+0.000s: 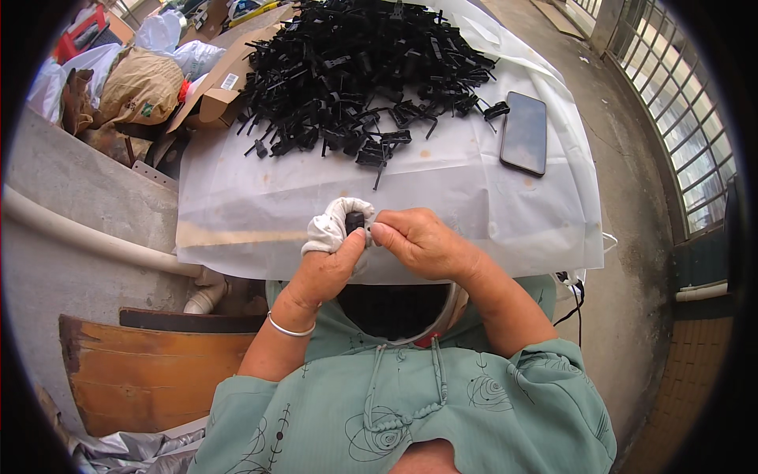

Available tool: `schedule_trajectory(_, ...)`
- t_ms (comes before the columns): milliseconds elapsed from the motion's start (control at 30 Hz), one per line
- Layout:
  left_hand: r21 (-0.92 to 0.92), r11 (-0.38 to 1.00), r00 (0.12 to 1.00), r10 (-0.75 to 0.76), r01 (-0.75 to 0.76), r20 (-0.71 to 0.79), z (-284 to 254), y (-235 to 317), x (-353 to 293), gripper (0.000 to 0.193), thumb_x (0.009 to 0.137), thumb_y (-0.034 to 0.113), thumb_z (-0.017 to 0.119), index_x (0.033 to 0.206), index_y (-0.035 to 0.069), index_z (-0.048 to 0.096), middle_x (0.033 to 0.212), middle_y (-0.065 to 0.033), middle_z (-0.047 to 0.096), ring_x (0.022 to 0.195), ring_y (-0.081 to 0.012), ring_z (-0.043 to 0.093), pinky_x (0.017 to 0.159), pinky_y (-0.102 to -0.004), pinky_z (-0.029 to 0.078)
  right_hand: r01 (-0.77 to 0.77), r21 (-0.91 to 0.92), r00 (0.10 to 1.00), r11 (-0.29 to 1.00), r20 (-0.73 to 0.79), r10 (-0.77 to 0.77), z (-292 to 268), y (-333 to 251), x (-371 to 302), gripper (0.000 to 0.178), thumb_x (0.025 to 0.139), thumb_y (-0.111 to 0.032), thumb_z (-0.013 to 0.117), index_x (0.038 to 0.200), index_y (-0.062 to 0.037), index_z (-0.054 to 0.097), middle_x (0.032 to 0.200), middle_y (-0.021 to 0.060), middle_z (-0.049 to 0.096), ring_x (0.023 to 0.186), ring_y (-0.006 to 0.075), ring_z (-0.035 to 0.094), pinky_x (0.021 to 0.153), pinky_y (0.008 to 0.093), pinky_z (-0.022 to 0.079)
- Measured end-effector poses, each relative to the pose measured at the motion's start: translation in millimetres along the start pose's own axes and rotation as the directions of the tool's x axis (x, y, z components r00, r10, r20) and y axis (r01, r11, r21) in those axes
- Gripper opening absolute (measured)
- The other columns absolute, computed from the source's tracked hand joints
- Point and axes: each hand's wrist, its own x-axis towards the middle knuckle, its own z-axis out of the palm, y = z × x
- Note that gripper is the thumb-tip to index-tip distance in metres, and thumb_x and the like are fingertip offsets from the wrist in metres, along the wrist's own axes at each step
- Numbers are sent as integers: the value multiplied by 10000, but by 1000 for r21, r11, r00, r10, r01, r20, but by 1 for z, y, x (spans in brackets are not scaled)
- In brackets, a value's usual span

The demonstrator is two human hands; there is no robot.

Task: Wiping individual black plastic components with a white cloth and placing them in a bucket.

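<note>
My left hand (335,265) is closed around a small black plastic part (354,222), with a white cloth (328,227) wrapped over its fingers. Right beside it, my right hand (418,241) pinches at the part's edge with thumb and bent forefinger. Whatever sits between those right fingertips is too small to make out. Beyond both hands, a large heap of black plastic parts (347,75) with thin rods covers the far side of the table (442,178), which is spread with a whitish plastic sheet.
A phone (524,134) lies on the sheet at the right. An opened cardboard box (221,87) and stuffed bags (142,83) crowd the far left. In my lap, under the table's near edge, rests a dark round container (395,308). A pipe (95,229) runs along the left wall.
</note>
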Motion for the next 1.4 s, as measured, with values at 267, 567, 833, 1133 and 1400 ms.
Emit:
schedule_trajectory(267, 418, 897, 987, 159, -144, -1, 8, 1, -7, 228, 812, 2, 439, 1038, -20, 460, 878, -119, 513, 801, -184, 492, 754, -272, 428, -97, -85, 995, 992, -29, 95, 15, -5, 1, 238, 894, -181, 483, 809, 18, 582, 742, 224, 584, 722, 405, 565, 644, 431, 449)
schedule_trajectory(567, 505, 863, 1000, 4, -16, 25, -5, -4, -26, 250, 818, 51, 481, 1059, -16, 479, 909, -167, 579, 852, -273, 561, 781, -316, 445, -152, -30, 970, 988, 188, 155, 29, 9, -2, 248, 912, -194, 477, 808, 11, 569, 705, 201, 578, 622, 362, 536, 604, 390, 441)
schedule_trajectory(833, 803, 566, 964, 261, -185, 38, -46, 19, 32, 278, 864, 153, 564, 1085, -13, 593, 1013, -154, 617, 968, -283, 581, 869, -332, 443, -234, -155, 972, 960, -9, 235, -19, -8, 3, 293, 902, -213, 483, 731, 20, 531, 671, 202, 559, 631, 381, 537, 595, 421, 427)
schedule_trajectory(1133, 832, 554, 986, 126, 19, -106, -95, -3, 214, 524, 875, 378, 512, 1269, 33, 478, 1229, -210, 533, 1159, -333, 497, 966, -342, 386, -75, -227, 991, 971, -121, 49, -8, 5, 1, 248, 892, -153, 501, 702, 6, 488, 610, 179, 492, 558, 348, 461, 542, 385, 396)
schedule_trajectory(1400, 743, 654, 990, 97, -142, 104, -40, -6, 167, 456, 857, 311, 563, 1215, 32, 529, 1192, -166, 570, 1108, -267, 536, 954, -315, 394, -85, -278, 976, 957, -218, 23, -19, 10, 5, 247, 882, -152, 516, 696, 10, 496, 608, 178, 509, 554, 350, 483, 542, 390, 401)
